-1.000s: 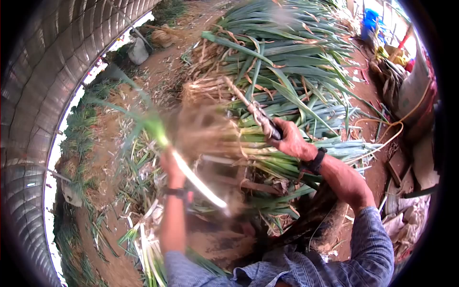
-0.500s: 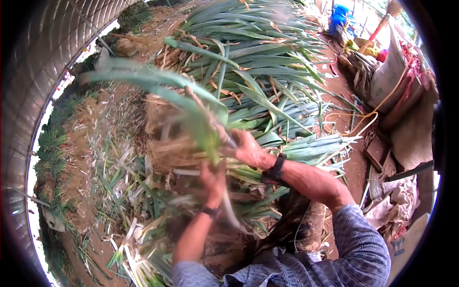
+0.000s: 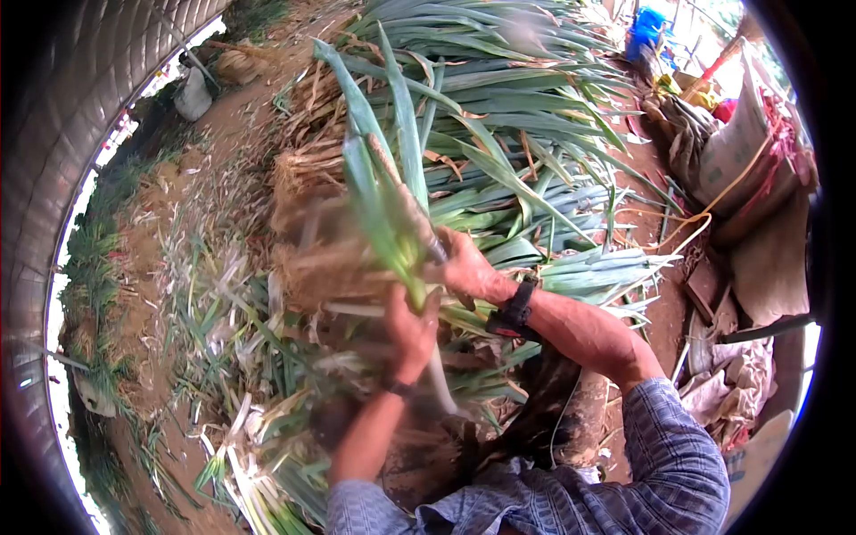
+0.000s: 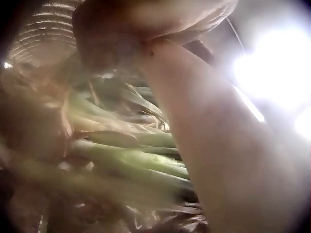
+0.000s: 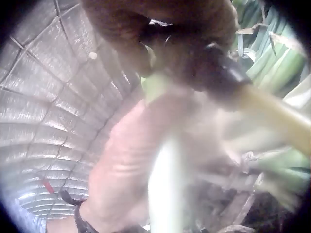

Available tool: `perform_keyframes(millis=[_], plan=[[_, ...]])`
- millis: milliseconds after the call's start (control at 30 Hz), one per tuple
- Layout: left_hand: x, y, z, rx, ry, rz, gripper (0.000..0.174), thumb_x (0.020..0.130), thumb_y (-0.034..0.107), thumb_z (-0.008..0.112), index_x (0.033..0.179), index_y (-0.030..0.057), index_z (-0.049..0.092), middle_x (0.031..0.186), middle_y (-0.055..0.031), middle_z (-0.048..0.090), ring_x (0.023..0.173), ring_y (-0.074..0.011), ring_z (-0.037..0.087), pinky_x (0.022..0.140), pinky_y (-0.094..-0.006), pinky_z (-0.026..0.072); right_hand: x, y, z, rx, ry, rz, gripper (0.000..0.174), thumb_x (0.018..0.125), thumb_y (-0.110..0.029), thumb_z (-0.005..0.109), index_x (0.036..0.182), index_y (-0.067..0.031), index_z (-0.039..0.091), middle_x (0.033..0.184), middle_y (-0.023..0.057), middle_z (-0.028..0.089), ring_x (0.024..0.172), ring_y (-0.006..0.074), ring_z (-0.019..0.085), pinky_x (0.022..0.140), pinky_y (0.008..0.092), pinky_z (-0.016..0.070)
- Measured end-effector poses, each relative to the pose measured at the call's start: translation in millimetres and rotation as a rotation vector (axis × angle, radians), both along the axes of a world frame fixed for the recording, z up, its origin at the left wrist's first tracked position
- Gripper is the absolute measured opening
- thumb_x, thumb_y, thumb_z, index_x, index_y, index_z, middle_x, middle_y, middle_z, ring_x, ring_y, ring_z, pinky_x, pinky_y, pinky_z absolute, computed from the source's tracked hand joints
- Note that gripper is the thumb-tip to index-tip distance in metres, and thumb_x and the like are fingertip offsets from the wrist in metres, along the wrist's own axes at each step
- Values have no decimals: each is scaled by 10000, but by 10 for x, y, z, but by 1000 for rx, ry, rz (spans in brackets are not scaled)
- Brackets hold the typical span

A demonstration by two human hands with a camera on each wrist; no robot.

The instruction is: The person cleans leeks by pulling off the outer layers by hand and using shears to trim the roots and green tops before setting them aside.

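Note:
One long green onion (image 3: 390,234) stands leaves up in the left hand (image 3: 412,328), whose fingers wrap its stalk where green turns pale. Its white end (image 3: 440,383) hangs below that fist. The right hand (image 3: 468,267) grips the dark handle of a long stick-like tool (image 3: 397,192), which slants up and left along the leaves. Both hands are close together. In the right wrist view the left hand (image 5: 131,160) holds the white stalk (image 5: 166,189), just below the right hand (image 5: 170,34). A blurred hand (image 4: 146,24) fills the top of the left wrist view.
Large bundles of green onions (image 3: 517,98) lie beyond the hands, roots to the left. Loose peelings (image 3: 223,294) cover the ground at left, with pale stalks (image 3: 250,473) at lower left. Sacks (image 3: 749,152) and crumpled cloth (image 3: 731,374) stand at right, near a blue bag (image 3: 649,34).
The left hand has come from the left to beside the right hand with the onion. Its leaves have swung from pointing left to pointing up. The right hand still grips the tool.

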State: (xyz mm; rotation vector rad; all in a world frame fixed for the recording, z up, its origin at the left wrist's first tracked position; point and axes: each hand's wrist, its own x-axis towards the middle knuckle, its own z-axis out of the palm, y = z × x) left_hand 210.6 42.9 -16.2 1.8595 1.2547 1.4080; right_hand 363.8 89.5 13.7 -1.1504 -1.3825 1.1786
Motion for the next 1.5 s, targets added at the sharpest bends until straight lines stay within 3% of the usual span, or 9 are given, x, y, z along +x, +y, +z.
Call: perform_keyframes(millis=[167,467,600,800,900,1000,1100,1300,1500], plan=[[-50,-68,82,-14,54,12,318,800,62,782,1012,7,552,915,-111,529,818,-262,517,738,-386,442,-32,16,-20,-36,-80,15,522,801,-225,764,1183,46,535,931,139,651,686,191,636,609,313,561],[-113,-84,53,53,14,-33,248,839,75,769,950,34,551,859,-35,571,752,-150,533,683,-322,456,-31,-109,215,-150,10,0,410,786,-167,732,1105,28,564,904,132,650,617,175,620,541,311,546],[-244,-18,-106,-182,-170,-128,180,902,97,725,968,56,563,896,-16,652,769,-50,596,671,-209,490,28,-104,225,-159,29,59,387,788,-169,729,1080,28,569,879,119,656,588,166,611,531,314,540],[-227,-128,98,-428,-479,-229,182,900,43,707,1022,50,571,902,-6,647,796,-61,604,698,-214,496,79,-134,303,-192,49,148,419,803,-204,737,1105,33,569,870,116,652,554,163,594,530,335,545],[-214,-101,47,-269,-284,-208,212,898,58,715,1050,44,570,948,-12,642,795,-70,597,699,-208,487,47,-140,283,-59,12,108,461,815,-208,740,1163,37,563,913,147,664,559,165,596,537,322,553],[-162,-69,-5,-185,-285,-188,230,870,71,741,1027,32,577,910,-31,614,755,-123,579,667,-258,470,63,-162,329,-105,-16,115,521,822,-204,741,1231,50,542,967,180,672,585,172,608,562,320,570],[-165,-120,207,81,102,-40,240,828,66,765,983,25,586,837,-66,562,705,-193,544,649,-331,450,51,-127,234,-56,-27,109,576,823,-189,738,1287,65,509,992,192,675,547,163,605,479,299,549],[-122,-174,280,95,239,20,221,809,54,763,930,21,582,782,-90,529,699,-249,525,664,-374,444,-17,-247,396,-180,29,67,538,827,-123,696,1278,83,488,963,158,674,582,162,635,494,294,560],[-209,-33,-72,9,-38,-78,205,859,84,751,928,31,566,788,-51,609,664,-149,566,622,-272,469,-62,-215,327,-110,91,-19,474,799,-98,694,1203,79,522,887,149,667,618,209,648,552,354,569]])
